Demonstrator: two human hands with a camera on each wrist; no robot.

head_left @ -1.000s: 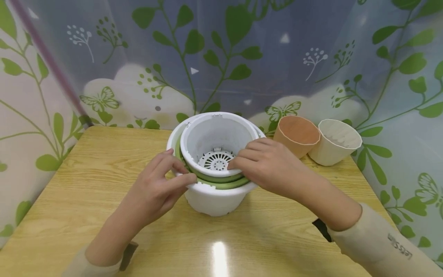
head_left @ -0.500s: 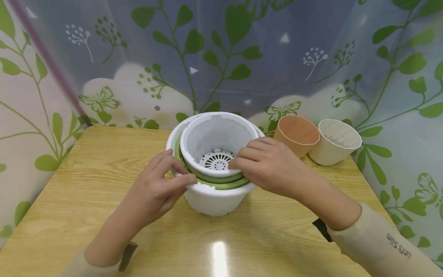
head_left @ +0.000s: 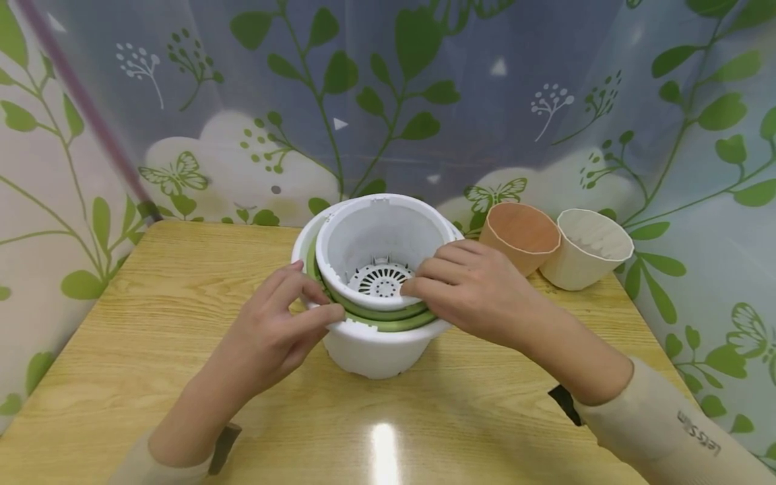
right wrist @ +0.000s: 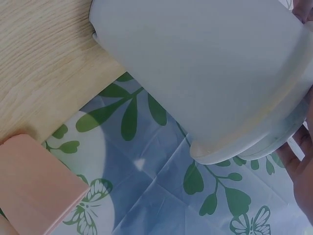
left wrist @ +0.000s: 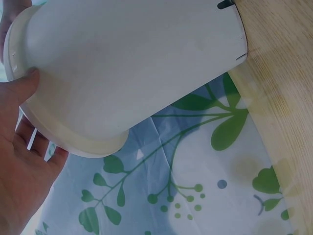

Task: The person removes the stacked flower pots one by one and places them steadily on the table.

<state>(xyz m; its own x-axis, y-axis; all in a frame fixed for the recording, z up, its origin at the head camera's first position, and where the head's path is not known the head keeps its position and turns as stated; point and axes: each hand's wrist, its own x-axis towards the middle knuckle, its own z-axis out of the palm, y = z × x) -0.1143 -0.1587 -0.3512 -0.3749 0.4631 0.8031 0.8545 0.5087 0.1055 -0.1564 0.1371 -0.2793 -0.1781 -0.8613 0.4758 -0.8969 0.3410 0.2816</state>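
Note:
A large white flowerpot [head_left: 376, 356] stands upright on the table with green pots [head_left: 403, 325] nested inside it. Innermost is a smaller white flowerpot [head_left: 388, 232] with a slotted base. My left hand [head_left: 280, 325] holds the large pot's rim at the near left, thumb on top. In the left wrist view, that thumb lies on the outside of the large white flowerpot [left wrist: 132, 63]. At the near right, my right hand [head_left: 471, 286] pinches the small white pot's rim, thumb inside. The right wrist view shows the right hand [right wrist: 304, 156] only at the edge.
An orange faceted pot [head_left: 524, 232] and a cream faceted pot [head_left: 597, 252] stand side by side at the table's back right. Behind the wooden table [head_left: 200, 269] hangs a leaf-patterned curtain [head_left: 388, 101].
The small white pot's rim has shifted very slightly up and to the right along with my right fingers. My left hand and the large pot stay put.

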